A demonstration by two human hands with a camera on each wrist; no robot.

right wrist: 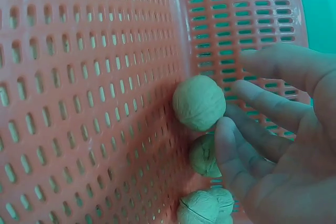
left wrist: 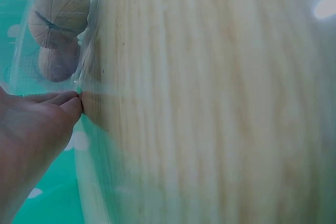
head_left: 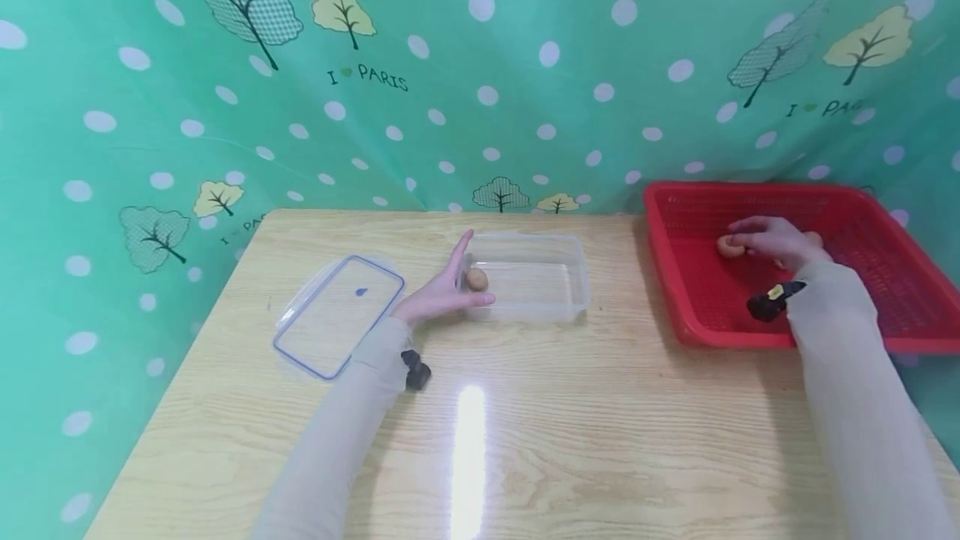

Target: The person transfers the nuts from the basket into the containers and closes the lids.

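Observation:
A clear plastic box [head_left: 525,313] stands on the table with a walnut [head_left: 477,279] at its left end. My left hand [head_left: 442,294] rests against that end, thumb along the near side and forefinger stretched toward the far corner. Through the plastic in the left wrist view I see the walnut [left wrist: 62,11], with a second walnut-like shape below it that may be a reflection. Inside the red basket [head_left: 678,307], my right hand [head_left: 776,238] reaches to a walnut [right wrist: 199,103] with fingers loosely spread. More walnuts [right wrist: 198,208] lie beside it, partly hidden by the hand.
A clear lid with a blue seal [head_left: 337,319] lies on the wooden table [head_left: 570,440], left of the box. Behind the table hangs a green dotted cloth [head_left: 450,48]. The basket's raised rim surrounds my right hand.

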